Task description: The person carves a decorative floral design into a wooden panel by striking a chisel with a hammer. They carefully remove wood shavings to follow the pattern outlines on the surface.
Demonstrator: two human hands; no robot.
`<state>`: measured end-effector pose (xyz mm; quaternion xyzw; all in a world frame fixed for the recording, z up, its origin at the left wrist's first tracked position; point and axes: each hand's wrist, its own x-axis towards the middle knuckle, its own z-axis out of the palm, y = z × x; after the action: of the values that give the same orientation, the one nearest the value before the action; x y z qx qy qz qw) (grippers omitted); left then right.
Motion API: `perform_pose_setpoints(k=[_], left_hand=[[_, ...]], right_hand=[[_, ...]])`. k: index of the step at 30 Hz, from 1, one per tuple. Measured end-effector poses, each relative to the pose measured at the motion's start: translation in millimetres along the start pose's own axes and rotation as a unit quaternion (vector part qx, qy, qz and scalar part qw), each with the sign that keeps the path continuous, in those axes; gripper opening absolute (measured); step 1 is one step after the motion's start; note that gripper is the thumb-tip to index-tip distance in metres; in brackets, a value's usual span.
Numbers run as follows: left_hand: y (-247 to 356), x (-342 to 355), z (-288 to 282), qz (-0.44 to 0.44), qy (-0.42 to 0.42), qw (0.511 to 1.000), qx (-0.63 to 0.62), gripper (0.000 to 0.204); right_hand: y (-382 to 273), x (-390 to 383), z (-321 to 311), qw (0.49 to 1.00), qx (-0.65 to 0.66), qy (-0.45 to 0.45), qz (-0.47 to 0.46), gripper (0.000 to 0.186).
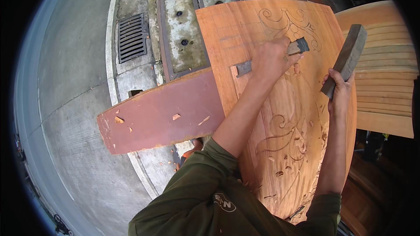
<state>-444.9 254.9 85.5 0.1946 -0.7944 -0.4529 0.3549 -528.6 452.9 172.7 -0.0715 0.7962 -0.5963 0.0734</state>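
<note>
My left hand (pixel 270 59) is closed around a chisel (pixel 294 49) over the upper part of a carved wooden panel (pixel 245 30). The wooden handle, wrapped in black at its end, sticks out on the right. Its broad metal blade points left, close to a curled wood shaving (pixel 234 71) near the panel's left edge. My right hand (pixel 339 83) grips the lower end of a long, dark, squared wooden block (pixel 348 59), raised above the panel's right edge and apart from the chisel. Scroll patterns are cut at the panel's top and middle; loose chips lie over its lower half.
A reddish-brown board (pixel 162 113) with a few chips juts out left from under the panel. Beyond it are a metal drain grate (pixel 132 38), concrete covers (pixel 180 26) and grey pavement (pixel 74 96). A ribbed wooden panel (pixel 380 65) stands on the right.
</note>
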Motion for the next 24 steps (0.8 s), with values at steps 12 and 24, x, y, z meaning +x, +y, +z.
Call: perform_pose_setpoints(k=[12, 24], left_hand=[[-1.1, -2.8, 1.9, 0.002, -0.008, 1.000, 0.022, 0.049], [23.4, -32.3, -43.8, 0.143, 0.165, 0.976, 0.005, 0.043]], right_hand=[[11.6, -15.4, -2.8, 0.995, -0.059, -0.086, 0.002, 0.082], [1.9, -69.2, -22.2, 0.961, -0.189, -0.159, -0.126, 0.101]])
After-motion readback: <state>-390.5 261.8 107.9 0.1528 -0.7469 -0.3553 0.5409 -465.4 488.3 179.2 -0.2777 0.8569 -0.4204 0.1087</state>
